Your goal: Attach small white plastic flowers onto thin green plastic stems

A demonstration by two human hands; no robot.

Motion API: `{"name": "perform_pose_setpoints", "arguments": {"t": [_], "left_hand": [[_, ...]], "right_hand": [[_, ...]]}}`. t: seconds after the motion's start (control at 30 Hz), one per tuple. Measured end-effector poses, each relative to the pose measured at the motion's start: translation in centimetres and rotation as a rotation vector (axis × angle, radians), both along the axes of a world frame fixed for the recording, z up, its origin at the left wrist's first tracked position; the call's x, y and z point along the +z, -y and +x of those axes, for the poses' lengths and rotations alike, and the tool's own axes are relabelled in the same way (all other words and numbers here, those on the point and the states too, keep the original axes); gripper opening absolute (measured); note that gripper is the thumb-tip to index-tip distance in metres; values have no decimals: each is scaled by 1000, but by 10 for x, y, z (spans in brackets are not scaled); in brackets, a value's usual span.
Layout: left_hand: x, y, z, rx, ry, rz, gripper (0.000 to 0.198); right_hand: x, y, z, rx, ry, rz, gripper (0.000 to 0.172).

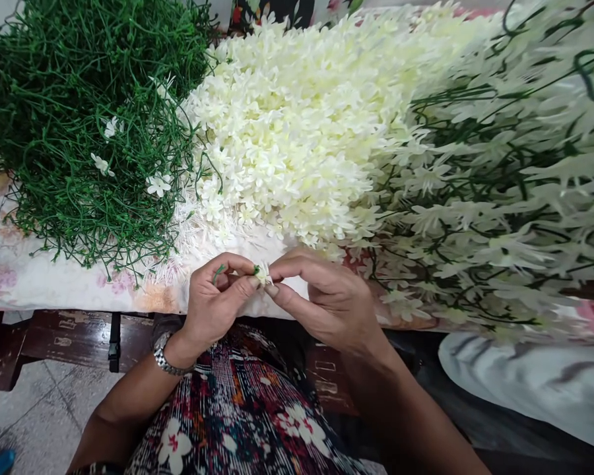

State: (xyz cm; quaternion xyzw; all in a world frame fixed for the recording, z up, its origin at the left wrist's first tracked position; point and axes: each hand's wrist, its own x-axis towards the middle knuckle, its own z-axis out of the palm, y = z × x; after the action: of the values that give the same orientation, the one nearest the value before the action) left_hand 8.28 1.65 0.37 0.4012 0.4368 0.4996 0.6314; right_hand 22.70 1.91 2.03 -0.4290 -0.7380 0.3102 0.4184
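My left hand (214, 300) pinches a green plastic stem (218, 271) just under its tip, close to the table's front edge. At that tip sits a small white artificial flower (263, 274), partly covered by fingers. From the other side, thumb and forefinger of my right hand (329, 302) are closed on the flower's white petals or thin strands; which of these I cannot tell. Behind my hands spreads a big heap of loose cream-white flower heads (297, 145). Thin white strands (185, 227) lie in a small pile left of it.
A mound of green plastic stems (89, 125) fills the back left, with several white flowers on it. Finished-looking flower stems (485, 211) lie heaped at the right. Under everything is a floral cloth (94, 293). White fabric (529, 382) hangs over something at the lower right.
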Motion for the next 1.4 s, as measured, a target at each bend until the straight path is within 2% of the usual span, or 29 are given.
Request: {"name": "perform_pose_setpoints", "arguments": {"t": [0.33, 0.5, 0.6, 0.7, 0.77, 0.83, 0.93, 1.03, 1.07, 1.2, 1.3, 1.4], "left_hand": [[1, 1, 0, 13, 127, -100, 13], [0, 2, -1, 59, 103, -189, 18], [1, 0, -2, 73, 101, -206, 20], [1, -1, -4, 60, 156, -219, 20], [1, -2, -6, 35, 213, -237, 19], [1, -1, -9, -2, 271, -260, 18], [1, 0, -13, -51, 338, -290, 16], [1, 2, -13, -85, 355, -310, 16], [1, 3, -13, -93, 346, -309, 16], [1, 10, -15, -83, 215, -232, 13], [-1, 17, -22, -54, 75, -128, 10], [-2, 23, -29, -51, 32, -72, 10]], "right_hand": [[-6, 5, 2, 50, -181, -172, 11], [-8, 6, 2, -1, -164, -167, 11], [-11, 0, 5, -133, 15, -17, 9], [-17, -10, 11, -327, 417, 255, 8], [-20, -15, 16, -385, 681, 359, 11], [-19, -16, 17, -386, 775, 390, 16], [-11, -7, 12, -283, 538, 331, 19], [-3, 4, -1, -26, 177, 145, 21], [-2, 6, -5, 11, 102, 106, 19], [-5, 10, -16, -22, 8, 58, 7], [-7, 14, -16, 6, 8, 34, 7], [-9, 19, -13, -23, 17, -30, 9]]}}
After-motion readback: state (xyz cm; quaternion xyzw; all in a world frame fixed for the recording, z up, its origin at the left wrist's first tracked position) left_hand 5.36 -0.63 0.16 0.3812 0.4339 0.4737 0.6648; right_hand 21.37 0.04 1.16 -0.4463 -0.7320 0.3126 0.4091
